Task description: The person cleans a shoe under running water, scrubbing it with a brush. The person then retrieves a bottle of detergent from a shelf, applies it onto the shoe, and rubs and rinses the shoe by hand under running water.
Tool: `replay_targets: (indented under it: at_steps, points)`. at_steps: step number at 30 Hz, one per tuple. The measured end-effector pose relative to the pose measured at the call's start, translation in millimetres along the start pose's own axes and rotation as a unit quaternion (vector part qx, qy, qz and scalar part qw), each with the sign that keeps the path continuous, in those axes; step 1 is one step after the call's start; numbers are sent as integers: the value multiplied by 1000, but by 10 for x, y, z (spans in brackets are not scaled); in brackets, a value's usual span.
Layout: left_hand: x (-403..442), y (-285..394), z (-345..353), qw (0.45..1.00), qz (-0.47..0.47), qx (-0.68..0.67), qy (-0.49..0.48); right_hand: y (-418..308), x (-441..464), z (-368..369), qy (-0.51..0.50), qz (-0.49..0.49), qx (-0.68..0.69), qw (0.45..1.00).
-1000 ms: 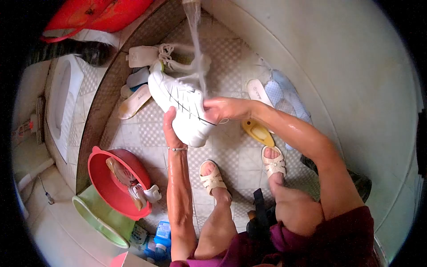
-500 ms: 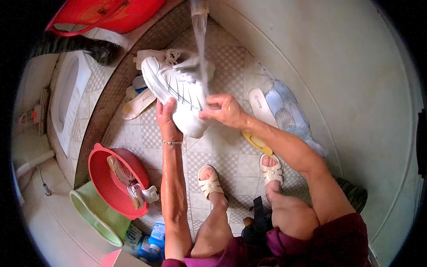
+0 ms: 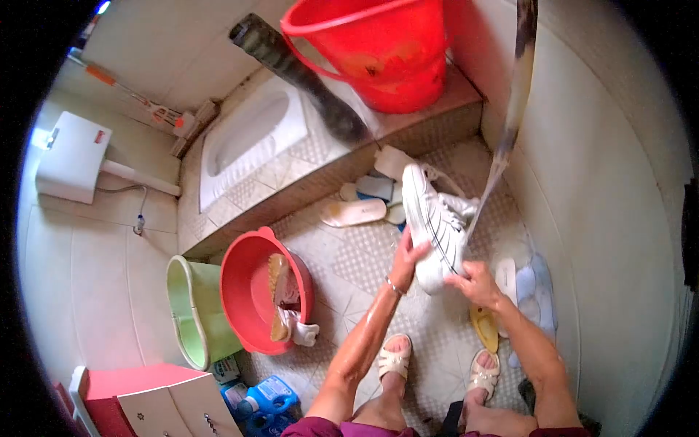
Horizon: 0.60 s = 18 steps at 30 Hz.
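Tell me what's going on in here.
Someone's left hand and right hand hold a white shoe, with a stream of water running down onto it or just beside it. On the floor, a red basin contains more footwear, and a pale insole lies loose.

shoe point(image 3: 435, 234): white, black lines | basin point(image 3: 245, 291): red | bin point(image 3: 213, 309): pale green

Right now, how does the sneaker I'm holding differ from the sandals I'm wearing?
The sneaker is white with thin dark lines; the sandals are cream. The sneaker's side is closed; the sandals are strappy and open-toed. The sneaker is tilted between your left hand and right hand; the sandals rest on the floor. Both are pale footwear.
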State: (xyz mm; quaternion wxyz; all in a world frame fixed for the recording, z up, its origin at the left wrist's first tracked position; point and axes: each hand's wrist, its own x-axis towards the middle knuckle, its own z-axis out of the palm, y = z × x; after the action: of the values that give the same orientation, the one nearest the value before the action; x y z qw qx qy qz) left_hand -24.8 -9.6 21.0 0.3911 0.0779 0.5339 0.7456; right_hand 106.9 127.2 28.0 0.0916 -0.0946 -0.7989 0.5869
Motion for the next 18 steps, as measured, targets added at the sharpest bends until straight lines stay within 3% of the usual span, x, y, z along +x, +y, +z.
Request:
replay_targets:
  at_steps: [2, 4, 6, 8, 10, 12, 14, 15, 16, 17, 18]
  points:
    - [-128, -104, -37, 991, -71, -101, -46, -214, -32, -88, 15, -30, -47, 998]
    - [-194, 21, -19, 989, -113, -61, -77, -298, -107, -74, 15, -104, -169, 980]
    - [-254, 98, 58, 984, -125, -103, -71, -425, -117, -114, 10, -71, -167, 983]
    - [-276, 112, 111, 992, -81, -85, -48, -516, -107, -120, 5, -37, -160, 986]
    - [-286, 144, 130, 996, -45, -73, -22, -571, -74, -151, -7, -133, -307, 943]
    - [-322, 241, 164, 999, 11, -46, -19, -527, 20, -194, 7, -189, -316, 930]
    - [-310, 208, 150, 998, -9, -53, -12, -474, 140, -168, 27, -248, -321, 914]
    - [-307, 192, 129, 997, -35, -66, -3, -447, 189, -127, -19, -104, -62, 992]
    - [-297, 159, 109, 997, -36, -68, -3, -407, 239, -106, -64, 52, 202, 976]
    - [-322, 177, 158, 999, 0, -44, -26, -358, 295, -111, -64, 54, 203, 976]
    - [-337, 177, 189, 998, 36, -19, -49, -317, 380, -130, -49, 103, 350, 930]
